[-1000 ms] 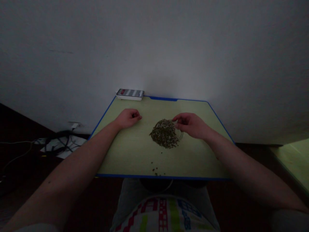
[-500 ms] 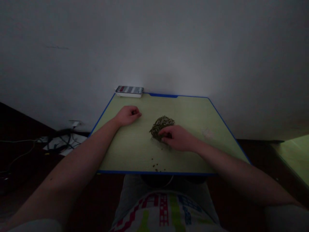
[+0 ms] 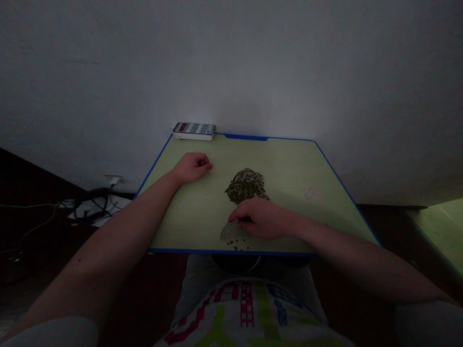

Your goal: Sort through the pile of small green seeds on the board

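Note:
A pile of small dark green beans (image 3: 246, 185) lies in the middle of a pale green table with a blue rim (image 3: 188, 207). My right hand (image 3: 261, 220) is closed on a small clear round dish (image 3: 231, 232) pressed to the tabletop near the front edge, just in front of the pile. A few loose beans (image 3: 237, 246) lie by the front rim. Curled into a loose fist, my left hand (image 3: 191, 166) rests on the table to the left of the pile; what it holds, if anything, is hidden.
A phone (image 3: 194, 129) on a white block lies at the table's far left corner against the wall. Cables (image 3: 90, 205) and a plug lie on the dark floor to the left. Another pale green surface (image 3: 441, 231) shows at the right edge.
My right hand has moved from the far right side of the bean pile, across it, to the front edge of the table, carrying the clear dish. The left hand stayed still.

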The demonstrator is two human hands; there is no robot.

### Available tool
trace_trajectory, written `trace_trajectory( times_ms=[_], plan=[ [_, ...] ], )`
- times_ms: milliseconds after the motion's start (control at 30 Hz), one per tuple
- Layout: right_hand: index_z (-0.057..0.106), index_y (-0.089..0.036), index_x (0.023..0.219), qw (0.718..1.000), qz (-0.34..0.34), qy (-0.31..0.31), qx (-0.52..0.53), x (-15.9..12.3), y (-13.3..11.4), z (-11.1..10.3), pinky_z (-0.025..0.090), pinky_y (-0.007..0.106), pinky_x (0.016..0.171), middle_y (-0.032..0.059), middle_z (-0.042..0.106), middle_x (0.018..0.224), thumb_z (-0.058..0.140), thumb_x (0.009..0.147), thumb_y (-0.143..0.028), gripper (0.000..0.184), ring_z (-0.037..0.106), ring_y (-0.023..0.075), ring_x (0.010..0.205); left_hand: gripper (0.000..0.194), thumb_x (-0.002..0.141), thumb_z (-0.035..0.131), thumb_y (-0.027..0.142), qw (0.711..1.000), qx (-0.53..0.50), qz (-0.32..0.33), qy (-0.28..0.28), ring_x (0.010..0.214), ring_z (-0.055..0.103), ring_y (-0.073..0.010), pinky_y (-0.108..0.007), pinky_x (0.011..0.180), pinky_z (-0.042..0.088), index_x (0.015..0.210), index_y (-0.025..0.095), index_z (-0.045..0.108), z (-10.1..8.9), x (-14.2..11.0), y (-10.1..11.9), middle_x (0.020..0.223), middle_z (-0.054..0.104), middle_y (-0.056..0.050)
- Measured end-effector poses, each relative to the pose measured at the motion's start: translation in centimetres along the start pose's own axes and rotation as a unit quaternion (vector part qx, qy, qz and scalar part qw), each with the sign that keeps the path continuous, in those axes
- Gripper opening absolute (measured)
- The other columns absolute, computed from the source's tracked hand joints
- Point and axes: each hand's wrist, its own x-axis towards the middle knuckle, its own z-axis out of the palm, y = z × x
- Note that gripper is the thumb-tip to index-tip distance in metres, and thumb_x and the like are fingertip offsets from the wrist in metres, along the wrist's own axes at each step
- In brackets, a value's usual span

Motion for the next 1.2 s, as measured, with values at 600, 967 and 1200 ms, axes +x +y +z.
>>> trace_trajectory(
  times_ms=[600, 967, 1200],
  plan=[
    [0.071, -0.017, 0.106, 0.999, 0.039, 0.016, 0.035, -1.9, -0.1, 1.1, 0.046, 0.026, 0.077, 0.0057, 0.073, 0.097, 0.056, 0.081, -0.012, 0.03, 0.065, 0.0172, 0.088, 0.029, 0.076, 0.055, 0.042, 1.0, 0.005, 0.001, 0.003, 0.056, 0.044, -0.0109, -0.026, 0.054, 0.032, 0.07, 0.015, 0.06, 0.0, 0.0, -0.1, 0.06, 0.053, 0.001],
    [0.071, -0.014, 0.108, 0.996, 0.058, 0.029, 0.065, -2.5, -0.2, 1.7, 0.048, 0.029, 0.084, 0.0079, 0.073, 0.101, 0.055, 0.081, -0.012, 0.031, 0.066, 0.0191, 0.093, 0.029, 0.076, 0.055, 0.043, 1.0, 0.009, 0.0, 0.004, 0.054, 0.044, -0.011, -0.025, 0.053, 0.032, 0.069, 0.015, 0.06, 0.0, 0.1, 0.0, 0.058, 0.052, 0.001],
    [0.071, -0.016, 0.107, 0.995, 0.058, 0.036, 0.069, -3.0, -0.2, 1.8, 0.048, 0.029, 0.082, 0.0077, 0.073, 0.101, 0.054, 0.081, -0.012, 0.031, 0.066, 0.0185, 0.092, 0.029, 0.076, 0.055, 0.043, 1.0, 0.01, 0.0, 0.002, 0.055, 0.044, -0.0113, -0.025, 0.054, 0.033, 0.069, 0.015, 0.06, 0.0, 0.1, -0.1, 0.059, 0.053, 0.001]
  ],
)
